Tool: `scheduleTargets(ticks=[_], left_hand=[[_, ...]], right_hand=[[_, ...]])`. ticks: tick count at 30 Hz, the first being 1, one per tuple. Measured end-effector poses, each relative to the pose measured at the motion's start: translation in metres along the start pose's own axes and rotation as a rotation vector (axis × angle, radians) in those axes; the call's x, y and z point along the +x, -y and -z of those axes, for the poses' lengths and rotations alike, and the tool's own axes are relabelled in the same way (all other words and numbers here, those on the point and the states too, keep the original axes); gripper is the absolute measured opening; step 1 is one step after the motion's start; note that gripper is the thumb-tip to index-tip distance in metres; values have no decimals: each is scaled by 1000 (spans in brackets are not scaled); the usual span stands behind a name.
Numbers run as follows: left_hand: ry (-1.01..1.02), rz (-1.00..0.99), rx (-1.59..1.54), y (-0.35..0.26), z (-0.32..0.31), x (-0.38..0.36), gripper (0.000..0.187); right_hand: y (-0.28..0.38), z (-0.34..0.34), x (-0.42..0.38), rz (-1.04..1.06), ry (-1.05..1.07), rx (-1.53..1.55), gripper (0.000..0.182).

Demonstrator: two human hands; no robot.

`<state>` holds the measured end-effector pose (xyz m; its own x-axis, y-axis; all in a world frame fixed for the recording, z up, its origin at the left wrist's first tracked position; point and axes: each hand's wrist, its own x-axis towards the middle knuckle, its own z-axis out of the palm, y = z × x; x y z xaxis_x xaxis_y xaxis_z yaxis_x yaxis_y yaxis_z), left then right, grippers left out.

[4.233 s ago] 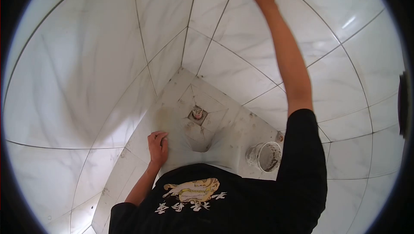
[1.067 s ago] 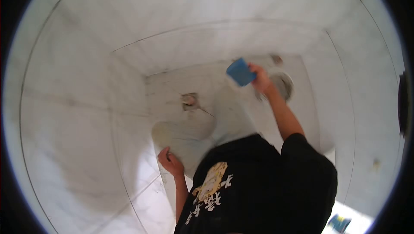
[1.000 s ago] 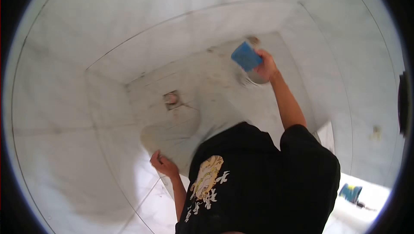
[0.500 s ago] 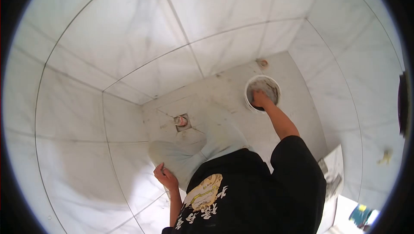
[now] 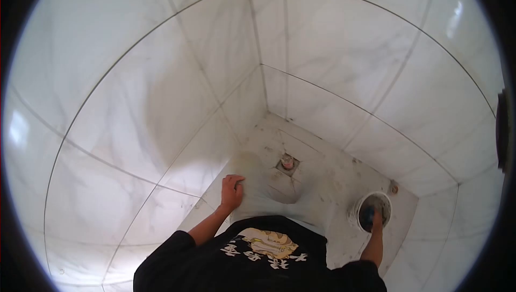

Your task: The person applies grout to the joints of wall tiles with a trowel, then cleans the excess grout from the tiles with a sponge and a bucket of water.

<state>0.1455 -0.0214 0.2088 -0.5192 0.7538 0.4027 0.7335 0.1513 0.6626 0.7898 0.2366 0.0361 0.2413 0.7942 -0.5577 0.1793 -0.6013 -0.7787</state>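
My right hand reaches down inside a white bucket on the floor. The bucket's inner wall is smeared grey, and something dark lies in it beside the hand. The fingers point into the bucket and are too small and shaded to make out, so any hold is hidden. My left hand rests at my left knee, on the pale trousers. Its fingers are curled closed, with a small greyish spot near the fingertips that I cannot name.
A square floor opening with a pipe stub lies ahead of my knees. Another small round pipe end sits near the wall beyond the bucket. Marble-patterned wall tiles meet in a corner ahead, above the dusty grey floor.
My view has swung to the left, so the bucket and the pipe stub appear lower and farther right. My right hand stays in the bucket. My left hand stays by the knee.
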Motion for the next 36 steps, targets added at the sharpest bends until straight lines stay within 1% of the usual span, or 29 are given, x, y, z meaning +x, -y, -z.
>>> scheduleTargets(ticks=[2,3,5,6,7,8,9,10,11,12,14,16,17,18,19,20,21,22,23,24,25,27,29,31,32,33,34,35,36], left_hand=[[-19,18,3,-1,1,-3,27],[0,26,-3,-3,2,-3,27],[5,38,-5,-5,4,-3,27],[4,29,-14,-5,4,-3,27],[6,18,-23,-6,5,-3,26],[4,19,-23,-7,8,-2,26],[23,9,11,-10,10,0,28],[53,-8,35,-14,10,0,29],[78,-30,18,-19,9,5,29],[118,-72,-15,-27,9,15,29],[182,-150,-69,-61,3,45,29],[350,-239,-226,-114,3,83,26],[372,-283,-252,-134,-5,95,26],[495,-329,-295,-154,-16,110,24],[618,-384,-333,-174,-29,128,21],[639,-439,-355,-194,-40,140,21],[704,-547,-362,-211,-51,149,21],[763,-651,-365,-222,-61,157,21],[785,-683,-379,-230,-74,162,21],[887,-682,-382,-237,-86,162,21],[990,-680,-388,-239,-100,161,22],[1107,-727,-462,-226,-137,152,24],[1209,-769,-539,-201,-184,127,27],[1375,-681,-758,-171,-228,95,30],[1390,-701,-784,-175,-230,98,30],[1362,-835,-738,-183,-218,99,30],[1339,-958,-689,-186,-203,98,31],[1370,-959,-712,-188,-196,98,31],[1412,-870,-817,-194,-192,103,32]], right_hand=[[35,-1,-30,-103,45,252,64],[53,-6,-53,-99,66,242,64],[88,-20,-82,-191,27,128,59],[82,-19,-71,-188,20,138,51],[28,6,-5,-183,26,135,51],[-17,23,57,261,-2,-319,46],[-54,19,101,701,-35,-768,42],[-39,20,73,684,-51,-768,42],[-17,8,45,661,-95,-561,41],[-11,-7,16,642,-147,-347,40],[-24,-17,24,557,-419,-767,30],[-1,-15,-16,598,-283,-992,22],[-2,-14,-18,678,-285,-1143,22],[-10,-15,-8,751,-288,-1294,22],[-11,-12,-2,720,-349,-1273,22],[-16,-12,-1,827,-347,-1277,23],[-12,-16,-4,938,-339,-1287,23],[-7,-18,-8,912,-384,-1278,23],[5,-18,-26,932,-338,-1337,24],[10,-19,-43,944,-277,-1399,24],[20,-26,-51,901,-298,-1401,24],[57,-32,-74,299,-48,-1174,39],[136,-35,-137,75,301,-1747,61],[165,-12,-134,103,104,-1476,75],[174,5,-109,224,-92,-1316,75],[217,6,-125,289,-228,-1143,76],[280,-10,-167,244,-138,-835,74],[308,-14,-176,317,-17,-381,69],[354,-31,-204,478,-4,-294,72]])
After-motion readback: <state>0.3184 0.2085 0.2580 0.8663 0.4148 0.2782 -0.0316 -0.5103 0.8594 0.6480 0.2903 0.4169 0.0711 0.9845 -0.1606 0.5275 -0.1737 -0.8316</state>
